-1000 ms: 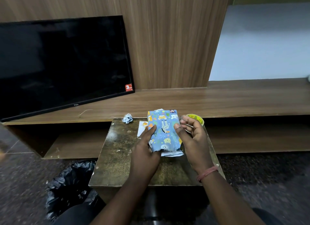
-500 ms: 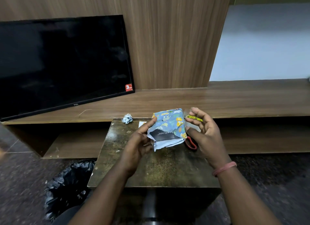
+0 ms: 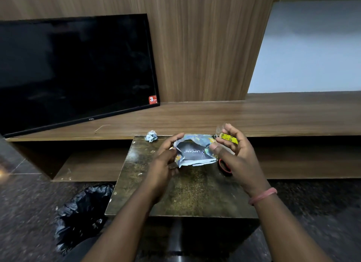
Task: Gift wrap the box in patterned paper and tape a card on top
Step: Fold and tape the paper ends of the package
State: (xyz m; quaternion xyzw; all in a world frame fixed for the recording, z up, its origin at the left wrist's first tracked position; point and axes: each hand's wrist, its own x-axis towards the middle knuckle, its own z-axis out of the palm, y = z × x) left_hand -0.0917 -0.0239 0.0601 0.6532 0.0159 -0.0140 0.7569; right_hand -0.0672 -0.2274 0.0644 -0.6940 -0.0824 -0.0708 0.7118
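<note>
I see a dark, scuffed bench (image 3: 185, 193) before a wooden shelf bearing a black television (image 3: 74, 70). My left hand (image 3: 166, 160) and right hand (image 3: 232, 154) grip the box (image 3: 193, 151) above it, long axis left-right, open end toward me. Right fingers also hold a yellow tape roll (image 3: 228, 138). Paper ball (image 3: 151, 136) at far edge.

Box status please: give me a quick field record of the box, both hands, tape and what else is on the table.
box: partly wrapped box, dark face reading LAPCARE still uncovered, held above the table
left hand: left hand grips the box's left end
right hand: right hand thumb on the box's right end, fingers holding the yellow tape roll
paper: patterned paper loose and crumpled around the edges
other: crumpled paper ball at the table's far edge; red-rimmed object under the right hand
</note>
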